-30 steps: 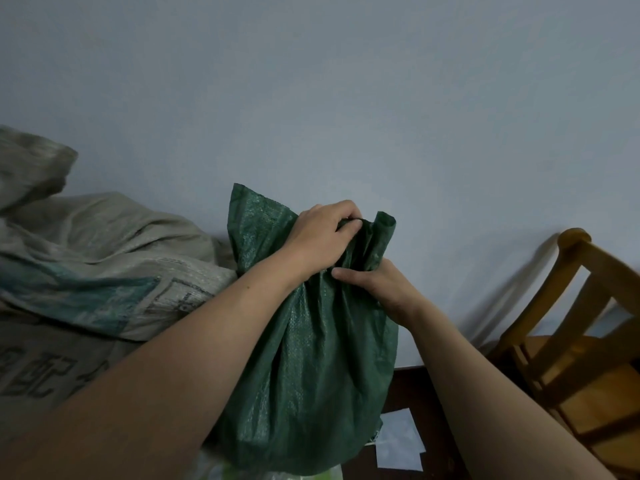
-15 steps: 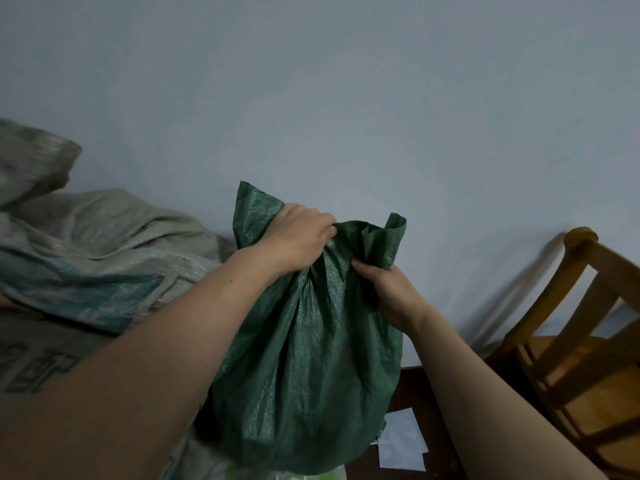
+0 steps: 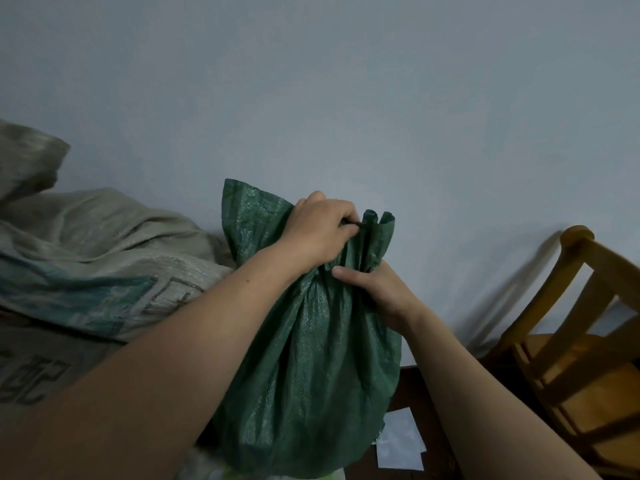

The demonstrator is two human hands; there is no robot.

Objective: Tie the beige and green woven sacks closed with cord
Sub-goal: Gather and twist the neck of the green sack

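Behind everything, a plain pale wall (image 3: pixel 346 98) fills the upper half of the view. At left, the beige sack (image 3: pixel 104 254), printed with teal and dark markings, lies slumped against the wall, its woven fabric creased. At centre, the green sack (image 3: pixel 311 375) stands upright just beside the beige sack, with its body full and its mouth gathered into pleats. At right, a wooden chair (image 3: pixel 571 358) stands on the dark floor (image 3: pixel 415 386), apart from the green sack.

The left hand (image 3: pixel 322 233) grips the gathered fabric near the top edge, fingers curled round the bunched pleats. A loose flap of the mouth stands up behind its wrist. The right hand (image 3: pixel 377 289) grips the neck directly below, thumb laid across the front; its fingers wrap behind the fabric and are hidden. The two hands sit close together, one above the other.

White paper sheets (image 3: pixel 400 441) lie on the floor at the base of the green sack, between it and the chair.
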